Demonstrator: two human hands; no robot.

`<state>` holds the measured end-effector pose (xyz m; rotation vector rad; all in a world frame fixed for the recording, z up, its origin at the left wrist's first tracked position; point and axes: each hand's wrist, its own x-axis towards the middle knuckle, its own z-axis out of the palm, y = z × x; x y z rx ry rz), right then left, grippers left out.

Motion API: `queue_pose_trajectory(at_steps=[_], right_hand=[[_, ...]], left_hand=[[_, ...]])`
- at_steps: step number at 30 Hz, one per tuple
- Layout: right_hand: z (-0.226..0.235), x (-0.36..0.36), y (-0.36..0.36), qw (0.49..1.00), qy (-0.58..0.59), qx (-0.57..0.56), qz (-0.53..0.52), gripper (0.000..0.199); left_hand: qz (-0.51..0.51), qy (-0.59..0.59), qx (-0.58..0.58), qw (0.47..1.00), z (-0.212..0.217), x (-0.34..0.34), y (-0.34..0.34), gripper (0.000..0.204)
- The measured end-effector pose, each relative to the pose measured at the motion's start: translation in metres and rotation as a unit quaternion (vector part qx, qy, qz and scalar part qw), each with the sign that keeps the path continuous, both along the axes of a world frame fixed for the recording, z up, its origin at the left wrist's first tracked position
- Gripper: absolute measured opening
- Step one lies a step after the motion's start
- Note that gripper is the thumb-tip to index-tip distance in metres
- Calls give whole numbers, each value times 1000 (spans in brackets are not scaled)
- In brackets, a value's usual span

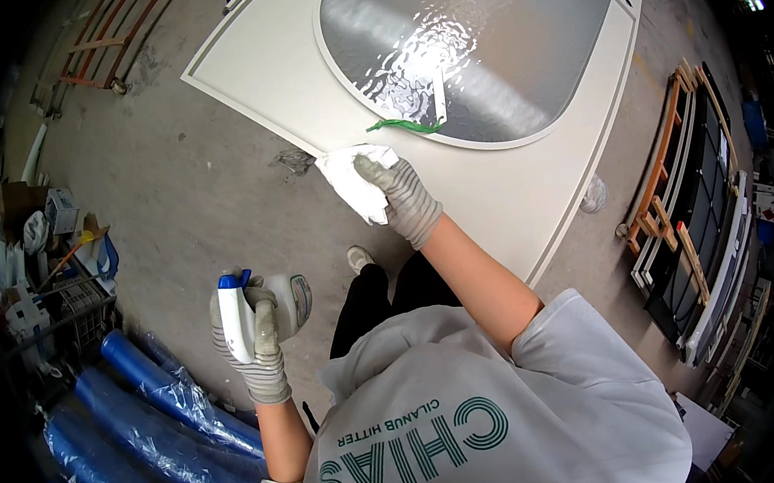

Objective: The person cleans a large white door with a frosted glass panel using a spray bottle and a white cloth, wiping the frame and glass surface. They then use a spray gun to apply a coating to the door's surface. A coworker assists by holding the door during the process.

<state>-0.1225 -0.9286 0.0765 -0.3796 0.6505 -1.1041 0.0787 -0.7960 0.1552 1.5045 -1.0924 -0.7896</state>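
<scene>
A striped work glove covers my left hand [261,331], which grips a spray bottle [237,321] with a white body and blue nozzle, held off to the left above the floor. My right hand [401,194], gloved alike, presses a white cloth [349,180] at the near edge of a large cream door panel [483,178]. Set in the panel is a rounded pane of textured glass [500,57] that reflects a bright light. A green strip [405,127] lies across the pane's near rim, by a short white piece [440,97] on the glass.
Blue plastic-wrapped rolls [159,427] lie at lower left, below a cluttered rack [70,297]. Frames and dark panels [688,215] lean at the right. A reddish metal frame [104,55] stands at far left. Crumpled clear plastic [293,162] sits beside the panel's edge.
</scene>
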Motion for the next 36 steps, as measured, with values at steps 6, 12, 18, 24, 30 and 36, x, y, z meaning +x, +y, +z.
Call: queue_pose_trajectory(at_steps=[6,12,18,24,30,36], right_hand=[[12,-6,51,995,74,68,-8,45],[5,4,42,971,230,-19,-53,34],[22,14,19,975,219,22,21,35],[27,20,-2,959,281,-42,10,38],[5,-21,-29,666,685,-295,2,40],[-18,65,-60,666,704,-205,141,42]], left_hand=[[-203,-147,51,967,-16,-5,-34,39],[-358,-247,30,900,-27,-19,-72,34],[-339,-375,27,862,-49,-3,-101,31],[-353,-404,58,842,-57,5,-128,27],[-223,-107,151,957,-61,35,-135,31],[-136,9,180,974,-44,109,-183,39]])
